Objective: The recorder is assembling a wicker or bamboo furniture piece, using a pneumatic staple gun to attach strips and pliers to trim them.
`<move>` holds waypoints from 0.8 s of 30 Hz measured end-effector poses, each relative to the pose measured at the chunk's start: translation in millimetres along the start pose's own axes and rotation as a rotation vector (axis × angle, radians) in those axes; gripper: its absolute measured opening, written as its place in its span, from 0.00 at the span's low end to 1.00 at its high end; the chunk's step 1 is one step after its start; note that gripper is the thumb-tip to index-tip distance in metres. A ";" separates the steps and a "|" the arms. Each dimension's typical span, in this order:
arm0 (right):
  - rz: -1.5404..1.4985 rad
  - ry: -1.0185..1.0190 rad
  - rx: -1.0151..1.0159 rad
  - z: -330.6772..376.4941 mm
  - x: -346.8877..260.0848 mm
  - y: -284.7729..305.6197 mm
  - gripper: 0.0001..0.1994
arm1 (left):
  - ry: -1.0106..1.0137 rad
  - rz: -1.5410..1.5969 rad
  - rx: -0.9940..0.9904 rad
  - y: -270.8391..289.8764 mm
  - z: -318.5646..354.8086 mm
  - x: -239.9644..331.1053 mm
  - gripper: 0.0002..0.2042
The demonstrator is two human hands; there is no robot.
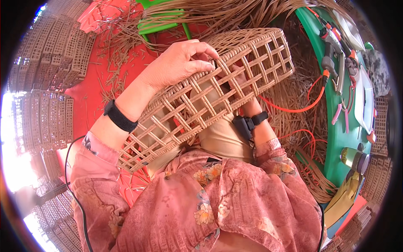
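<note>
A light-brown woven basket point(236, 53) with an open lattice side lies tilted across my lap, running from lower left to upper right. My left hand point(178, 63) is over its long wrapped edge, with thumb and fingers closed together on the rim near the middle. Behind the lattice, my right hand point(240, 80) reaches up close to the same stretch of rim. The weave covers most of its fingers, so their grip is hidden. Dark bands circle both wrists, and a small black box sits by the right one.
At right, a green table point(331, 143) carries a nail gun point(329, 52), pink-handled pliers point(341, 115), a clear tray point(364, 101) and a jar point(348, 156). An orange hose point(294, 110) loops beside it. Loose strips point(252, 12) and a green stool point(161, 27) lie ahead; stacked woven pieces point(50, 50) stand left.
</note>
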State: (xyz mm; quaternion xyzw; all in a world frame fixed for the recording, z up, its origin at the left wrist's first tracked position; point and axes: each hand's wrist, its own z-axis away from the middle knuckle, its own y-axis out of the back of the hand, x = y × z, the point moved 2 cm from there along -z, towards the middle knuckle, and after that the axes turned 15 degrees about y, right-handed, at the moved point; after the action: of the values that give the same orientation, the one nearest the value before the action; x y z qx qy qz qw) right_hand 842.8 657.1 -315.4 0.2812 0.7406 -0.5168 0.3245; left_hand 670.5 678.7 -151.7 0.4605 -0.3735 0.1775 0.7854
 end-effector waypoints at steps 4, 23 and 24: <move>0.094 -0.008 -0.031 -2.9 -10.0 -10.2 0.12 | -0.043 0.021 -0.003 3.6 2.0 -6.3 0.09; 0.686 -0.046 0.566 108.9 -98.3 34.0 0.11 | -0.030 0.115 0.115 -11.4 1.5 -3.8 0.08; 0.730 -0.058 0.596 109.1 -126.9 22.7 0.12 | -0.072 0.082 0.140 -10.0 3.7 -3.6 0.07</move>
State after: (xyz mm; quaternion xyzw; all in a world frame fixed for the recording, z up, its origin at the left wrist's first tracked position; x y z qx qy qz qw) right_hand 960.7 550.3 -258.7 0.5895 0.4035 -0.5666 0.4105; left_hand 672.8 670.7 -159.2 0.5046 -0.4066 0.2186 0.7296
